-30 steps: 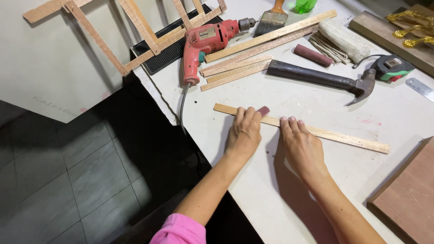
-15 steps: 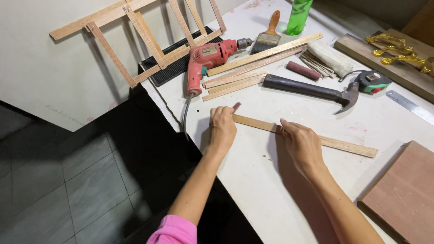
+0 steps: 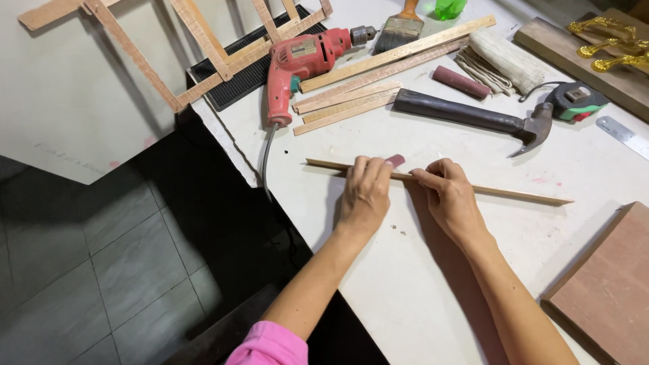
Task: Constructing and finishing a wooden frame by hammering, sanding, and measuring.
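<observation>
1. The left hand [image 3: 365, 192] lies palm down over a long thin pale wooden strip [image 3: 514, 195], its fingers curled together across the strip and over a small dark-red sanding block [image 3: 395, 160], whose end peeks out past the fingertips.
2. The right hand [image 3: 449, 196] sits just beside the left, thumb and forefinger pinching the same strip and holding it against the tabletop.
3. The strip lies flat on the white worktable [image 3: 419, 284], running from near the table's left edge out to the right well past both hands.
4. Beyond the hands lies a claw hammer with a dark handle [image 3: 473, 118], head pointing right, apart from the strip.
5. Further back rests a red electric drill [image 3: 301, 64], its cord trailing off the table edge, beside a bundle of loose wooden slats [image 3: 378, 78].
6. A dark-red cylinder [image 3: 461, 82] and a rolled pale cloth [image 3: 503, 61] lie behind the hammer; a green and black tape measure [image 3: 574, 101] sits by the hammer's head.
7. A wide paintbrush [image 3: 399, 27] rests at the far edge, and a reddish-brown flat board [image 3: 608, 284] lies at the table's near right corner.
8. A frame of joined wooden slats [image 3: 182, 47] overhangs the table's far left.
</observation>
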